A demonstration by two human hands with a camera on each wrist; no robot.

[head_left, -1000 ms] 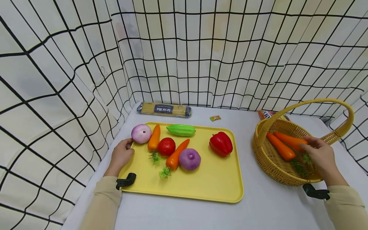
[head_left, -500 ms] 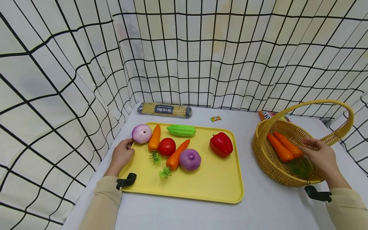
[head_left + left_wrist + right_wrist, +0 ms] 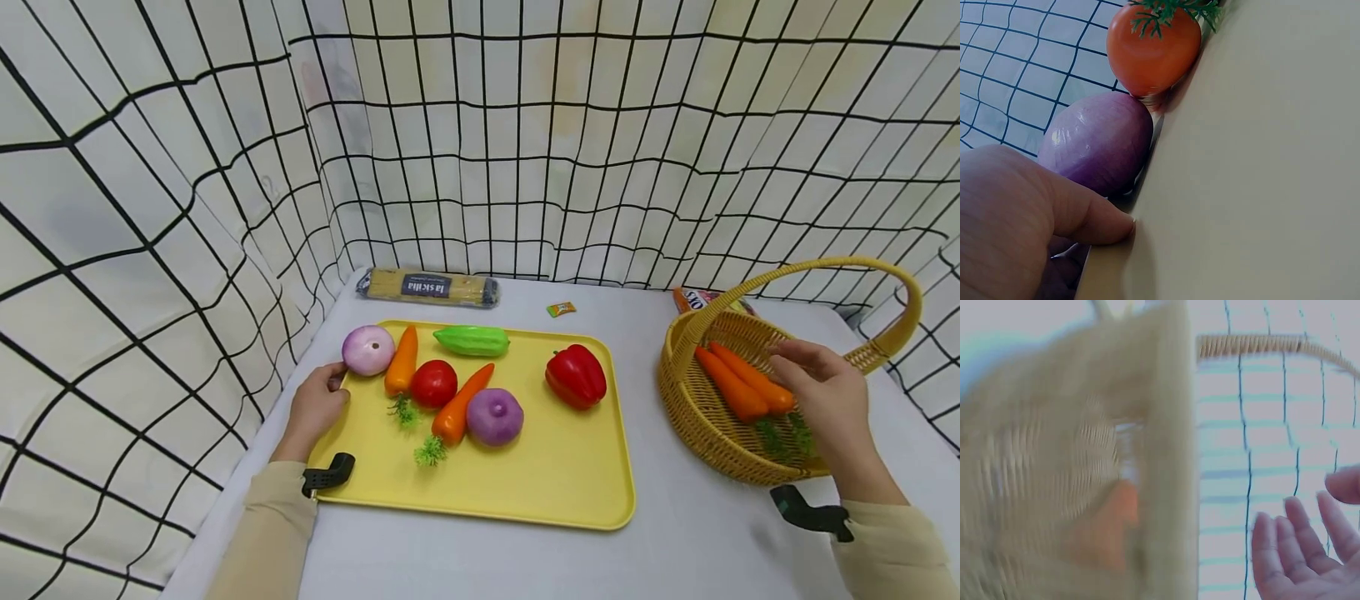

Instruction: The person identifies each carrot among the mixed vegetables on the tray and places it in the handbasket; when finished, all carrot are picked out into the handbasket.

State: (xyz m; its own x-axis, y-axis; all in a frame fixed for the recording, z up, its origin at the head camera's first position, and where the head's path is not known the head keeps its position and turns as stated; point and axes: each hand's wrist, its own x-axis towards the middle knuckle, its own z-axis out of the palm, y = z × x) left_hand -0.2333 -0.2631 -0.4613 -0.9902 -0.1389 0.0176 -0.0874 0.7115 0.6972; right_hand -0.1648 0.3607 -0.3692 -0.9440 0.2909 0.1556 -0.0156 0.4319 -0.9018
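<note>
The writing I can best read sits at the upper middle of the frame, where a pack of pasta [image 3: 468, 288] carries a dark label [image 3: 425, 286] saying "la sicilia"; it lies on the white tabletop [image 3: 525, 567] just beyond the yellow tray [image 3: 555, 492]. A little wrapped candy [image 3: 561, 309] right of it has print too small to make out, and a colourful snack packet [image 3: 686, 300] peeks from behind the wicker basket [image 3: 678, 417], its lettering partly covered

The left hand [image 3: 311, 408] grasps the tray's left rim, thumb over the edge, just beside a purple onion [image 3: 368, 350] at the tray's upper left corner. The right hand [image 3: 828, 400] is let go of everything, fingers loosely spread (the right wrist view shows them well, though the basket there is blurred), and hangs over the basket's right side, near the foot of the arched handle [image 3: 817, 264]

Two carrots [image 3: 731, 387] lie side by side in the basket, greens toward its lower right wall. A strip of tabletop runs between the basket and the tray's right rim, and the tray's own yellow floor spreads widely across its lower right, below a red bell pepper [image 3: 576, 377]
</note>
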